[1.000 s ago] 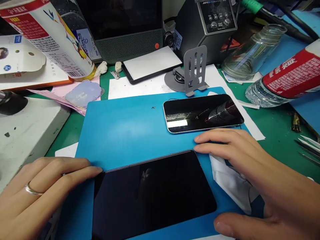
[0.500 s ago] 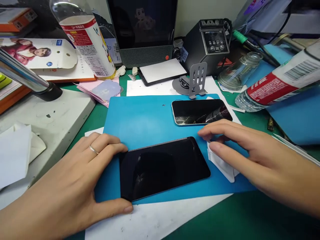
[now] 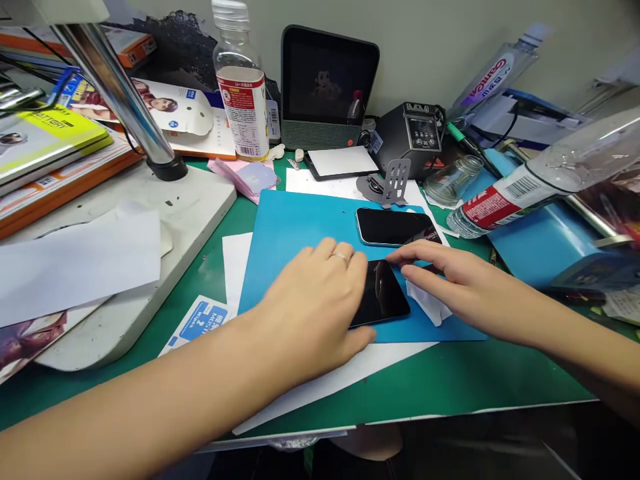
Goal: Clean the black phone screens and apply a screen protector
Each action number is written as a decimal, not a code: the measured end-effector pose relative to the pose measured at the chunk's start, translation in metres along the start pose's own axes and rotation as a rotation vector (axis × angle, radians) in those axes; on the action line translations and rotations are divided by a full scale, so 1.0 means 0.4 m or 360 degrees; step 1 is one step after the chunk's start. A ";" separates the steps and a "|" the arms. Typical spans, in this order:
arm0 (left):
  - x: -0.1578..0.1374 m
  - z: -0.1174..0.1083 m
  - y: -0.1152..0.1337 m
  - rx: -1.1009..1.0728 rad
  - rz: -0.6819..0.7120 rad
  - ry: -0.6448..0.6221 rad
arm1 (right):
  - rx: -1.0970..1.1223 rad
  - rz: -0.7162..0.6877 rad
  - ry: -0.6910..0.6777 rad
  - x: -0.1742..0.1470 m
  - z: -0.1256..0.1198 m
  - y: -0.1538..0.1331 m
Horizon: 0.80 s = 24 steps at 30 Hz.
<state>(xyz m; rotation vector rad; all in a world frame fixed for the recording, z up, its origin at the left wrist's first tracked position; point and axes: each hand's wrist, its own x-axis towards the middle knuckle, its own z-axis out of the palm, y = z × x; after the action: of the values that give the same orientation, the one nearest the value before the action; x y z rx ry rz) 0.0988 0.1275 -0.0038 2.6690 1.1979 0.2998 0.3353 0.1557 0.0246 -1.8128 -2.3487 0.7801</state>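
A black smartphone (image 3: 385, 293) lies screen up on a blue mat (image 3: 280, 220). My left hand (image 3: 315, 307), with a ring on one finger, reaches over its left part and hides that end. The fingers bend down over the screen; the thumb stretches out apart from them by the near edge. Whether the fingertips touch the glass is hidden. At the far right corner of the phone is my right hand (image 3: 450, 270), thumb and forefinger apart with nothing visible between them. Under it lies a crumpled white wipe or wrapper (image 3: 427, 303). A second smartphone (image 3: 395, 227) rests behind.
A grey perforated stand (image 3: 397, 180) and a phone-shaped frame with a white face (image 3: 343, 162) sit behind the mat. Bottles (image 3: 243, 110) and a glass jar (image 3: 457, 180) flank a black device (image 3: 413, 137). On the left is a white stand base (image 3: 200, 193); a blue-and-white wipes packet (image 3: 203, 320) lies nearer.
My left hand has moved right, from the phone's left end to over its screen. My right hand stays near the right corner. The view has pulled back, showing the table's front edge.
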 end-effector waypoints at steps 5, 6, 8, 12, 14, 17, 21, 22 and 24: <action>0.063 0.024 0.020 -0.0147 -0.0052 0.0029 | 0.0002 -0.0018 0.0039 -0.008 0.007 -0.016; 0.065 0.026 0.020 -0.0164 -0.0068 0.0024 | 0.0000 -0.0022 0.0044 -0.009 0.009 -0.020; 0.062 0.030 0.019 -0.0185 -0.0083 0.0032 | -0.0013 -0.0028 0.0051 -0.009 0.013 -0.027; 0.053 0.032 0.018 -0.0222 -0.0099 0.0049 | -0.0092 -0.0004 0.0056 -0.003 0.013 -0.035; 0.053 0.032 0.018 -0.0233 -0.0106 0.0045 | -0.0149 0.0021 0.0034 0.002 0.008 -0.039; 0.056 0.034 0.016 -0.0245 -0.0110 0.0050 | -0.0232 0.0070 -0.0027 0.014 -0.004 -0.046; 0.057 0.037 0.013 -0.0254 -0.0085 0.0072 | -0.0313 0.0081 -0.0115 0.034 -0.021 -0.059; 0.056 0.038 0.012 -0.0250 -0.0074 0.0078 | -0.0324 0.0090 -0.0131 0.039 -0.023 -0.062; 0.054 0.039 0.011 -0.0237 -0.0059 0.0093 | -0.0331 0.0121 -0.0151 0.047 -0.026 -0.068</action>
<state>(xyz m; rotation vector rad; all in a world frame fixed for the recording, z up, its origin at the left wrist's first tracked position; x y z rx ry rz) 0.1202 0.1395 -0.0152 2.5238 1.1905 0.4455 0.3094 0.1719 0.0410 -1.9982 -2.5180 0.6654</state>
